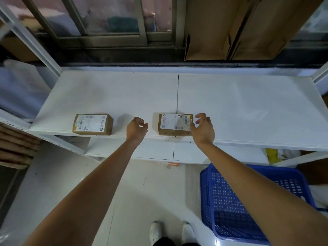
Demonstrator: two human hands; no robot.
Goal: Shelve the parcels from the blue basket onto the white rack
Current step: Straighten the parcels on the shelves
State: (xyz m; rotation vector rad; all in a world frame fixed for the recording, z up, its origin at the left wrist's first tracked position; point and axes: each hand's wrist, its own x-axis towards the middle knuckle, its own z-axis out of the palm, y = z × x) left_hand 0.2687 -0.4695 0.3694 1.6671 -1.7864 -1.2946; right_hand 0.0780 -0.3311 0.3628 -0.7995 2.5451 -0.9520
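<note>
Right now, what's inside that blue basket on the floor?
The blue basket shows only its bare perforated floor and walls; no parcels are visible inside. The person's right forearm crosses over it and hides part of the interior, so something there cannot be ruled out.

- Two parcels sat on your rack shelf's front edge: left parcel, right parcel, apart.
- Basket stood on the floor, below the shelf, to your right.

We see both forearms bare to the elbow — no sleeves, watch or rings — and white shoes below dark trousers.
</note>
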